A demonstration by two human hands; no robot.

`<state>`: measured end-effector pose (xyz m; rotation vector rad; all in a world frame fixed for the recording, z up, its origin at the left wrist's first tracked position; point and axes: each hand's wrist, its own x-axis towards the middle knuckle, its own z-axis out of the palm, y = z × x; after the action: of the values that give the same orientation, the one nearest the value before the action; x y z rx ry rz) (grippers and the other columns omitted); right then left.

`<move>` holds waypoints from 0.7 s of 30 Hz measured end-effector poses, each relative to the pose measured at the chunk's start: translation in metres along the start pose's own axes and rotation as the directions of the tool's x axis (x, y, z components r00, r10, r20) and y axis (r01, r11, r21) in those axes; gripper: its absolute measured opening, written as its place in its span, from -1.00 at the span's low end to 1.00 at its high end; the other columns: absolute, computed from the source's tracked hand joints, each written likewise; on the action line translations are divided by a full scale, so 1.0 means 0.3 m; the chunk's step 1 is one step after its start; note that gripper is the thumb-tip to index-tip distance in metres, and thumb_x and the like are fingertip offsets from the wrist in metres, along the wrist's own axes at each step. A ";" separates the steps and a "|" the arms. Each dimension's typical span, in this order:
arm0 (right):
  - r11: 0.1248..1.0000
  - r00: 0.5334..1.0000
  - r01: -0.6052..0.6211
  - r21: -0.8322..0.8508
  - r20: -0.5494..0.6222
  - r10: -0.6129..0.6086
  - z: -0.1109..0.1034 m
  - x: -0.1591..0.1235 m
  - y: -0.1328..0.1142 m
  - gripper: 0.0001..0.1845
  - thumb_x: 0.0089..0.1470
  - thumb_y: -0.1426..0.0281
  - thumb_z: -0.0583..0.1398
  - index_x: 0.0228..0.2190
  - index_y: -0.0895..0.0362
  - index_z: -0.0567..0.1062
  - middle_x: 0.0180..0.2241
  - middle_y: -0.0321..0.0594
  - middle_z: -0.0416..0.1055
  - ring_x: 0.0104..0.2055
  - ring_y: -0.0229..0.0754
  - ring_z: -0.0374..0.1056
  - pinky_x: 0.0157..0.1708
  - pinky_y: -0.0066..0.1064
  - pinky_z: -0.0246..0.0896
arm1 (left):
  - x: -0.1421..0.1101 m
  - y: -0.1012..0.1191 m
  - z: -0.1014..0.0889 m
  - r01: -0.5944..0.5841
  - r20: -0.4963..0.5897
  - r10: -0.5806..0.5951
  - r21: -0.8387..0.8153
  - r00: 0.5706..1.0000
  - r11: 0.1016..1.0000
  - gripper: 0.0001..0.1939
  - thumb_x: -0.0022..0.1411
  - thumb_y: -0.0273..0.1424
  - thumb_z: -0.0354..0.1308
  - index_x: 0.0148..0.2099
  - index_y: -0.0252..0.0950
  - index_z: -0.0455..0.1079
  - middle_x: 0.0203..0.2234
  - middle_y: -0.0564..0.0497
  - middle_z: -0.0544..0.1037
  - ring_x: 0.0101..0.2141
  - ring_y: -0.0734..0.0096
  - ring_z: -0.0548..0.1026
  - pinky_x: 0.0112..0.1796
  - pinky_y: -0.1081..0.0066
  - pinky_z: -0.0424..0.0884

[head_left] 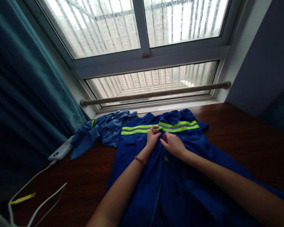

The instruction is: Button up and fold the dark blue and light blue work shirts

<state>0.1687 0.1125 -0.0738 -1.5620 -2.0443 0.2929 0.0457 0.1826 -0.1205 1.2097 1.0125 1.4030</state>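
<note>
A blue work jacket (137,176) with yellow-green and grey reflective bands lies spread on the brown wooden surface, its collar toward the window. My left hand (152,138), with a beaded bracelet (140,160) at the wrist, is closed at the left side of the front opening, just at the reflective band (139,129). Right beside it, my right hand (174,144) is curled with thumb and fingers pinched at the opposite front edge. What exactly lies between the fingertips is too small to make out, but the jacket's front edges are there. Below the hands a small light mark (165,157) shows on the jacket front.
A crumpled lighter blue garment (109,126) lies left of the jacket. Near it are a white phone or power bank (61,150) with a white cable (33,180) and a yellow strip (23,199). A curtain (26,78) hangs at left; a metal rail (156,94) crosses the window.
</note>
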 end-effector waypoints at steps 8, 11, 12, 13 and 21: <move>0.954 0.968 -0.009 -0.298 0.236 0.083 0.003 -0.093 -0.036 -0.78 -0.08 0.41 0.07 -0.36 0.22 0.42 -0.35 0.02 0.42 -0.34 0.00 0.37 -0.42 -0.32 0.16 | 0.106 -0.037 -0.008 -0.040 -0.038 0.044 0.079 0.998 0.996 -0.81 -0.24 -0.52 0.20 -0.45 -0.35 0.33 -0.55 0.07 0.43 -0.47 0.49 0.40 -0.37 0.48 0.30; 0.966 0.976 -0.044 -0.255 0.196 0.096 0.022 -0.080 -0.003 -0.78 -0.08 0.36 0.08 -0.42 0.21 0.45 -0.40 0.02 0.44 -0.38 -0.02 0.37 -0.47 -0.36 0.12 | 0.109 -0.037 -0.003 -0.059 -0.068 0.069 0.142 0.995 0.988 -0.86 -0.21 -0.52 0.18 -0.47 -0.34 0.32 -0.59 0.09 0.40 -0.51 0.51 0.37 -0.39 0.50 0.28; 0.974 0.977 -0.049 -0.222 0.192 0.093 0.026 -0.075 0.010 -0.79 -0.10 0.33 0.10 -0.46 0.19 0.47 -0.43 -0.01 0.44 -0.39 -0.03 0.36 -0.49 -0.38 0.10 | 0.108 -0.037 -0.001 -0.063 -0.082 0.077 0.170 0.994 0.983 -0.88 -0.19 -0.52 0.17 -0.49 -0.33 0.32 -0.61 0.10 0.38 -0.53 0.52 0.35 -0.41 0.51 0.27; 0.982 0.978 -0.056 -0.178 0.189 0.090 0.028 -0.070 0.022 -0.81 -0.14 0.32 0.13 -0.50 0.17 0.47 -0.47 -0.05 0.45 -0.41 -0.06 0.36 -0.50 -0.40 0.08 | 0.107 -0.037 0.002 -0.064 -0.095 0.085 0.200 0.992 0.978 -0.90 -0.18 -0.52 0.17 -0.50 -0.33 0.31 -0.63 0.11 0.37 -0.54 0.53 0.33 -0.43 0.52 0.25; 0.749 0.939 -0.315 0.583 0.308 0.155 0.036 -0.025 0.094 -0.76 -0.16 0.32 0.12 -0.63 0.20 0.50 -0.79 -0.33 0.22 -0.70 -0.36 0.09 -0.68 -0.52 -0.09 | 0.095 0.004 0.005 0.003 -0.109 0.038 0.358 0.993 0.934 -0.79 -0.31 -0.50 0.30 -0.58 -0.33 0.30 -0.68 0.10 0.35 -0.60 0.53 0.29 -0.52 0.54 0.20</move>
<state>0.1874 0.1158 -0.0985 -1.3830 -1.6345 1.1898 0.0464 0.2105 -0.1143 1.4143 1.3855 1.3502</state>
